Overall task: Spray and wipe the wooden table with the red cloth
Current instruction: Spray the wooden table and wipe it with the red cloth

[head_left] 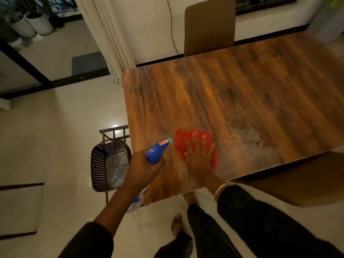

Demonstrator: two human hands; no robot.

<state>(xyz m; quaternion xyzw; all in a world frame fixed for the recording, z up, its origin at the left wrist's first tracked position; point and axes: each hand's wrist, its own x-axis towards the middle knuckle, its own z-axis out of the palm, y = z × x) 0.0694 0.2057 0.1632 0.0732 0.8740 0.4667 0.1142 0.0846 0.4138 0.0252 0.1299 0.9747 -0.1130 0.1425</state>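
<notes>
the right hand (200, 157) lies flat, fingers spread, on the soft, limp cloth (188, 140) near the table (214, 94) edge. it likely needs palm pressure, not a pinch. the left hand (143, 170) grips the light-looking bottle (157, 150) at its neck.

Pretty dim, warm indoor light; a lamp glare spot on the floor tiles (115, 126); motion blur smears the red cloth (188, 138) and right hand (200, 155); wide-angle bending at the edges.

A single wide-angle camera sits on the person's head, looking forward and steeply down. It faces the near corner of the worktop (232, 94) from above, close enough that both forearms reach in from the bottom edge. The floor (55, 146) fills the left side, with straight lines bowing toward the edges.
</notes>
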